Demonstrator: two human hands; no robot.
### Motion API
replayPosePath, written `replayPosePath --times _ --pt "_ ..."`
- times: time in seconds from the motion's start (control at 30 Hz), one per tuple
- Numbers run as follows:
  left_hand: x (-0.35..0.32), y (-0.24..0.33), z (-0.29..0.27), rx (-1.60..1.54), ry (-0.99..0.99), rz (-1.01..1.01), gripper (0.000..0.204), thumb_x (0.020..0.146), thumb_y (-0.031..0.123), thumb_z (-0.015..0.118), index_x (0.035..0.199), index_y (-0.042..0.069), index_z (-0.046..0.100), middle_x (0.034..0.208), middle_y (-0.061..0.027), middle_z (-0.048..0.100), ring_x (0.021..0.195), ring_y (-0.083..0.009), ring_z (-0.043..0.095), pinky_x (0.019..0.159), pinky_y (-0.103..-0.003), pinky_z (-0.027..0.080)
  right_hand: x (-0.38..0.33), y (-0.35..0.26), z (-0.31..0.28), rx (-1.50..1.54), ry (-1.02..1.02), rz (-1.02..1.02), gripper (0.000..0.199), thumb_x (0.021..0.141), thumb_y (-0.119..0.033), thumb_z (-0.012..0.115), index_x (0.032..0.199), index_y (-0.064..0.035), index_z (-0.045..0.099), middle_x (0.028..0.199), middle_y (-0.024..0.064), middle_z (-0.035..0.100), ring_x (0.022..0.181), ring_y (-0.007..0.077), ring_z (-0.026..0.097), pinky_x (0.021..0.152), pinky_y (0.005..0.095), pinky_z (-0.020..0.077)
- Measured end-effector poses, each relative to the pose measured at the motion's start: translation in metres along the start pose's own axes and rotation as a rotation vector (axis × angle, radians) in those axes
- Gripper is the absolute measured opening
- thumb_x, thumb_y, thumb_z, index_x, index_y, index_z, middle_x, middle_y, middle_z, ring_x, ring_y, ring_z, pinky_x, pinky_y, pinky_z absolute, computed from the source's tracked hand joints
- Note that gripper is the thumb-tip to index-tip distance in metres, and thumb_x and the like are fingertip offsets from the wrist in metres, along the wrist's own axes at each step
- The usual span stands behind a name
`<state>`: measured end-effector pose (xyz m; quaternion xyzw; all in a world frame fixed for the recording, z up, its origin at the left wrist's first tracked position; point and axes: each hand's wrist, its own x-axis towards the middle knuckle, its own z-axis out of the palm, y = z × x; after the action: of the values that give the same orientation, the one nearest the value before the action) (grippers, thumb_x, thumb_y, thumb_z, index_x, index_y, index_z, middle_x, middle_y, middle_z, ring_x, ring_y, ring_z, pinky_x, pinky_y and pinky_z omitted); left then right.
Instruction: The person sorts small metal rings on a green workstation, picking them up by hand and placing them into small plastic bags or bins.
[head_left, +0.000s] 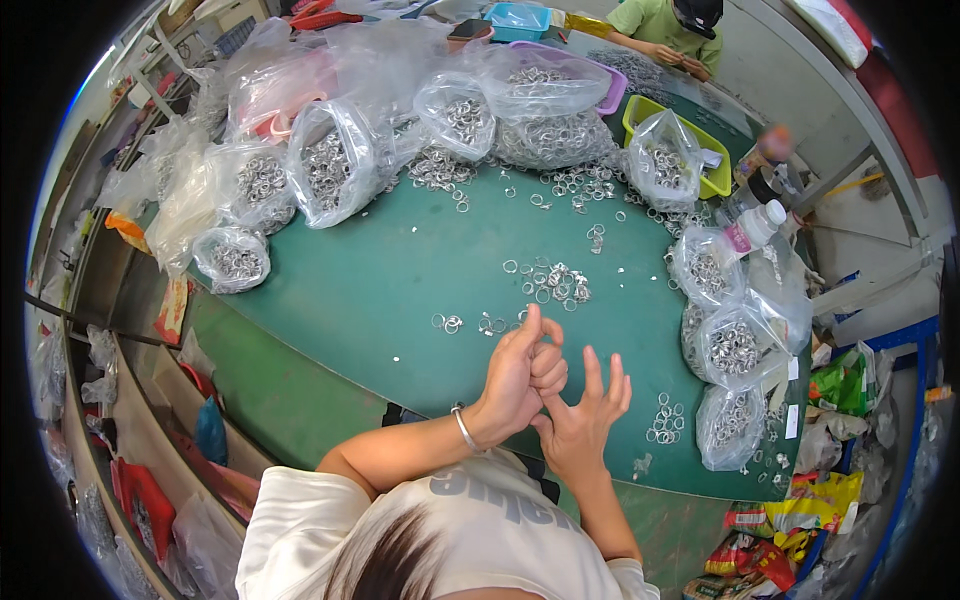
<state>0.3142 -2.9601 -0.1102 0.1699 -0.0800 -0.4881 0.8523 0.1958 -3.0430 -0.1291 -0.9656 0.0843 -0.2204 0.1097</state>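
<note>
My left hand (517,378) is raised over the near edge of the green table (400,270), its fingers curled in and a metal bangle on the wrist. Anything in its grasp is hidden. My right hand (582,425) meets it from the right, thumb and a bent finger close against the left palm, the other fingers stretched upward. Whatever it pinches is too small to make out. Just beyond the hands lies a loose pile of silvery rings (555,283), with a few rings (447,323) to the left. Another group of rings (665,420) lies right of my right hand.
Clear plastic bags full of rings line the far side, including one bag (328,165), and the right side, including another bag (733,345). A yellow-green basket (715,175) and a bottle (755,228) stand at the right. A person in green (665,35) works at the far end.
</note>
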Motion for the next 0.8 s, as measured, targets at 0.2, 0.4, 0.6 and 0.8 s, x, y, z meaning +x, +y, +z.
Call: replayPosePath --times 0.2,0.4,0.6,0.8 --pt "0.018 -0.003 0.018 -0.021 0.279 0.061 0.039 0.099 0.039 0.033 0.11 0.006 0.049 0.068 0.0011 0.036 0.065 -0.0123 0.038 0.069 -0.028 0.035 0.007 0.008 0.004 0.783 -0.073 0.235 0.057 0.085 -0.055 0.048 0.128 -0.0171 0.052 0.145 0.02 0.02 0.132 0.0388 0.02 0.105 0.0525 0.0163" --pt "0.019 0.004 0.016 0.016 0.303 -0.024 0.036 0.099 0.035 0.036 0.109 0.004 0.05 0.066 0.0011 0.037 0.063 -0.0108 0.038 0.064 -0.026 0.036 0.011 0.007 0.023 1.323 -0.073 0.337 0.061 0.09 -0.05 0.044 0.128 -0.0031 0.049 0.147 0.0219 0.016 0.133 0.0364 0.018 0.107 0.0474 0.0146" --pt "0.02 0.012 -0.009 0.122 0.433 -0.065 0.032 0.098 0.034 0.041 0.08 0.008 0.046 0.047 0.008 0.02 0.041 -0.0039 0.016 0.039 -0.022 0.016 0.016 -0.005 0.027 0.369 -0.132 0.115 0.034 0.076 -0.03 0.066 0.104 -0.0116 0.065 0.144 0.0231 0.021 0.13 0.048 0.016 0.1 0.0587 0.0159" --pt "0.024 0.018 -0.016 0.043 0.065 0.017 0.037 0.098 0.035 0.039 0.117 0.004 0.046 0.067 -0.0012 0.046 0.065 -0.0118 0.046 0.065 -0.025 0.041 0.023 -0.007 0.037 1.265 -0.034 0.388 0.048 0.088 -0.044 0.052 0.124 -0.0134 0.054 0.146 0.0154 0.023 0.134 0.0347 0.017 0.106 0.049 0.014"
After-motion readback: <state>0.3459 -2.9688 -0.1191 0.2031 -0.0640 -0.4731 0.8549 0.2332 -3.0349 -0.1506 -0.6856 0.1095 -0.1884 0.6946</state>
